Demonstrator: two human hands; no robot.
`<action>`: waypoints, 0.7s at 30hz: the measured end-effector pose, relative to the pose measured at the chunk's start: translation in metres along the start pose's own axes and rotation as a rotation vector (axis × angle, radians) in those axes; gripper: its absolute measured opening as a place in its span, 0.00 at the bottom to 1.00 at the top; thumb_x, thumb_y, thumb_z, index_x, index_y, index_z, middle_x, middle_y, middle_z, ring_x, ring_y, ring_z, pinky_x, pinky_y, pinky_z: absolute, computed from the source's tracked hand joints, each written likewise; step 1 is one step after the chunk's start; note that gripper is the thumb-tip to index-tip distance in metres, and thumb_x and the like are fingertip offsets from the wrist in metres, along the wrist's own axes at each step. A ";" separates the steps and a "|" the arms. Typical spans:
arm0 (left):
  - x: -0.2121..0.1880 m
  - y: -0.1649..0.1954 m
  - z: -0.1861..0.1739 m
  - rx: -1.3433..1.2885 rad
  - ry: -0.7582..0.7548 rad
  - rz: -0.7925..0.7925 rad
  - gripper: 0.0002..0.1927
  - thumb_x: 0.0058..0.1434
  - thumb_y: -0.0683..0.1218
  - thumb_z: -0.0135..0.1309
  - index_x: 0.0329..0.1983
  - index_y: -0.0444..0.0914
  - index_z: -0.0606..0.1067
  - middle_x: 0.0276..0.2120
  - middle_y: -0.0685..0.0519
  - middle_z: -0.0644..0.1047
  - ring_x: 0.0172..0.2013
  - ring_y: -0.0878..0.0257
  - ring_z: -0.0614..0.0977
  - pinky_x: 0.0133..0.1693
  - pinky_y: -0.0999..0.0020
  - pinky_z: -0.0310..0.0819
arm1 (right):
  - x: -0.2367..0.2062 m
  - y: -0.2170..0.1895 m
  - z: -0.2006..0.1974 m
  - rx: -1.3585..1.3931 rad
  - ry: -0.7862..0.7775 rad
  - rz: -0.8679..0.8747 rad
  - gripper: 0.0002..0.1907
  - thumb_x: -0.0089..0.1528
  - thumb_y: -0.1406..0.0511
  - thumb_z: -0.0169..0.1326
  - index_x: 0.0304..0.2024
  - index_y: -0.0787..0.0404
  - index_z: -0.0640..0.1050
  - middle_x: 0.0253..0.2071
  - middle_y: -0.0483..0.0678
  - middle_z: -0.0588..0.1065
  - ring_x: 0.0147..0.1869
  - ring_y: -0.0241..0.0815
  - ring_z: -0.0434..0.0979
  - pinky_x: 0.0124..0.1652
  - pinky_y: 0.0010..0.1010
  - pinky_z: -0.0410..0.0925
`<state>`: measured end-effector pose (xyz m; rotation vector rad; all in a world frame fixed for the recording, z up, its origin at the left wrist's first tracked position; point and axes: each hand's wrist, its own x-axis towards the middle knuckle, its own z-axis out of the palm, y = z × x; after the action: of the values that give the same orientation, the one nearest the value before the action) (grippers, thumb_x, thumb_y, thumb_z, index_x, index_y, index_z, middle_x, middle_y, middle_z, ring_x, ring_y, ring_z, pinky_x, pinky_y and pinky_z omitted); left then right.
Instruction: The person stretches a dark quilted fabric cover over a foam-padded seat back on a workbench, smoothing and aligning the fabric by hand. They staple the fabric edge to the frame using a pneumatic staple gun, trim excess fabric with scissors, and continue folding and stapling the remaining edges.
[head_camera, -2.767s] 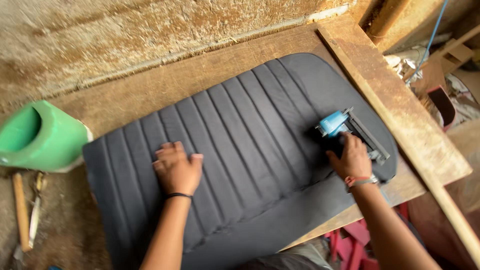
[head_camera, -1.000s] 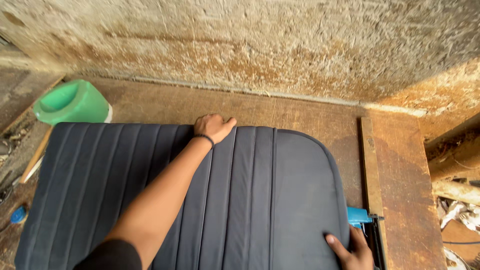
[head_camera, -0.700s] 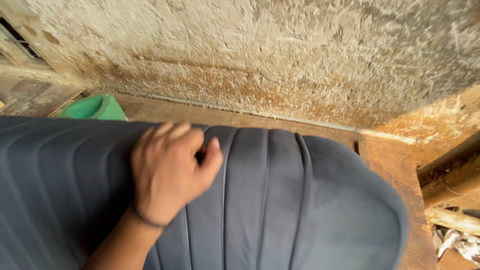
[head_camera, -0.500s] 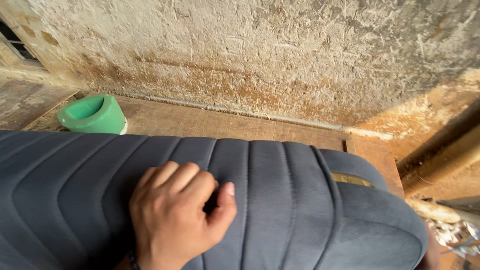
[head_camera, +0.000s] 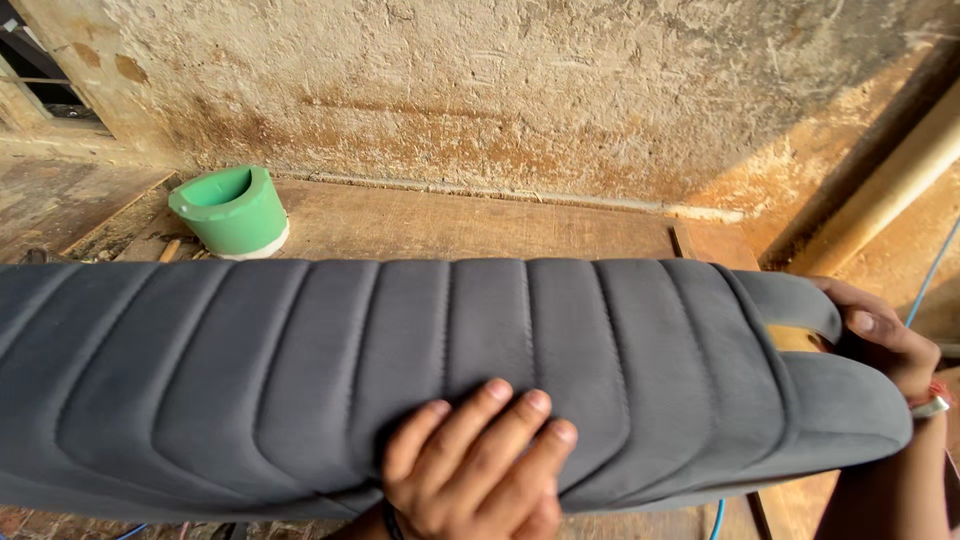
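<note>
A long dark grey ribbed seat cover (head_camera: 300, 370) over yellow foam stretches across the view, lifted above the wooden workbench (head_camera: 480, 220). My left hand (head_camera: 475, 465) lies flat on its near lower edge, fingers spread over the ribs. My right hand (head_camera: 885, 340) grips the seat's right end, where the cover folds around and a bit of yellow foam shows. A red band and a metal bangle sit on that wrist.
A green plastic cup-shaped container (head_camera: 228, 210) stands on the bench at the back left. A rough stained plaster wall (head_camera: 520, 90) rises behind. A pale pipe (head_camera: 890, 190) leans at the right, with a thin blue cable (head_camera: 930, 270) beside it.
The seat has been raised and tipped toward me. My left hand slid from the far edge to the near edge. My right hand, out of view in the two frames just before, now holds the right end.
</note>
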<state>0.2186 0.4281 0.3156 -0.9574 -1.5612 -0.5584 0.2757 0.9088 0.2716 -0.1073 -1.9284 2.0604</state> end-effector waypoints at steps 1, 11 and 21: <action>-0.009 -0.007 -0.013 -0.002 0.016 0.026 0.20 0.69 0.54 0.39 0.48 0.47 0.83 0.48 0.57 0.83 0.51 0.61 0.83 0.60 0.60 0.59 | -0.007 0.001 0.014 -0.028 0.055 0.009 0.39 0.55 0.54 0.54 0.64 0.72 0.71 0.55 0.57 0.76 0.56 0.49 0.75 0.56 0.35 0.66; -0.006 -0.044 -0.041 0.158 -0.029 -0.398 0.15 0.68 0.50 0.48 0.48 0.44 0.83 0.49 0.54 0.81 0.56 0.54 0.79 0.67 0.51 0.58 | -0.012 0.018 0.138 0.066 -0.062 -0.132 0.28 0.64 0.60 0.50 0.59 0.77 0.75 0.40 0.53 0.76 0.39 0.39 0.73 0.39 0.26 0.66; 0.071 0.025 0.022 0.104 -0.437 -0.438 0.25 0.54 0.62 0.63 0.46 0.41 0.83 0.47 0.49 0.79 0.52 0.51 0.77 0.54 0.53 0.66 | 0.081 -0.033 0.168 -0.205 -0.633 -0.419 0.16 0.62 0.71 0.56 0.54 0.65 0.78 0.50 0.46 0.78 0.53 0.37 0.78 0.52 0.27 0.71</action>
<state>0.2261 0.4780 0.3754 -0.6845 -2.1976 -0.5862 0.1596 0.7713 0.3318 0.9241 -2.2446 1.7263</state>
